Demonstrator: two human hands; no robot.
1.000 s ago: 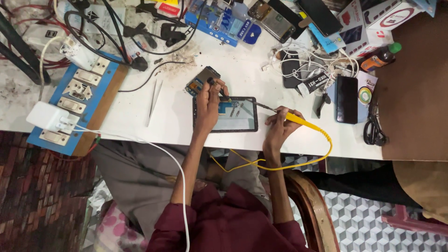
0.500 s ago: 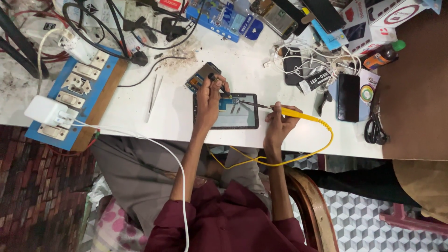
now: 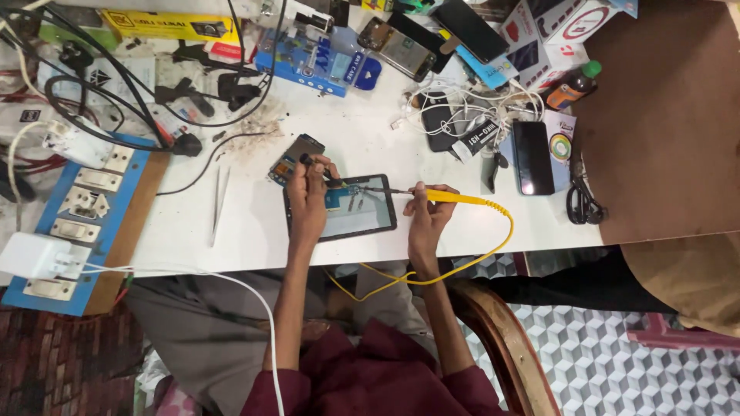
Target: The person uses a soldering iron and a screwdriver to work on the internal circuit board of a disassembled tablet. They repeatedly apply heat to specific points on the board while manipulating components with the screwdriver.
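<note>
While the opened tablet lies flat near the front edge of the white workbench, its inner board bared but work on it plainly unfinished, the left hand rests on its upper left corner, fingers closed on a small dark tool, and the right hand pinches a yellow soldering iron whose tip touches the board. Left lie a blue switchboard and tweezers; right, tangled cables, a black phone, scissors, and a patterned tile floor below.
</note>
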